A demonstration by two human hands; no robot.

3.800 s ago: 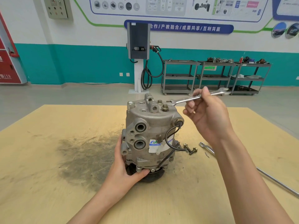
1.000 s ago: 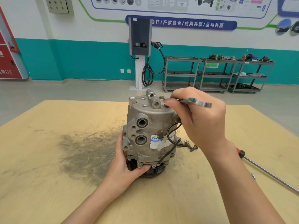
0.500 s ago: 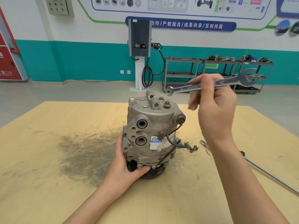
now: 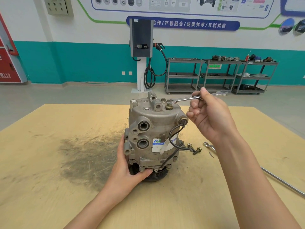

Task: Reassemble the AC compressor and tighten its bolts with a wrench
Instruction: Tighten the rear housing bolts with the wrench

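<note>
The grey AC compressor point(image 4: 153, 129) stands upright on its black pulley in the middle of the wooden table point(image 4: 49, 187). My left hand point(image 4: 127, 169) grips its lower left side, thumb on the flange above the pulley. My right hand point(image 4: 209, 118) pinches the shank of a silver open-end wrench point(image 4: 186, 98). The wrench lies nearly level, its jaw just above and behind a brass-coloured bolt point(image 4: 169, 106) on the compressor's top face. A second bolt head point(image 4: 163, 100) sits further back. Black wires loop down the compressor's right side.
Two loose bolts point(image 4: 194, 148) lie on the table right of the compressor, with another wrench end point(image 4: 208, 145) beside them. A long metal rod point(image 4: 280, 180) runs toward the right edge. A dark grease stain point(image 4: 85, 156) marks the table at left. Shelf carts stand by the far wall.
Half a second ago my right hand held the wrench raised above the compressor; it has come down, and the jaw now sits at the top bolts. My left hand keeps its grip.
</note>
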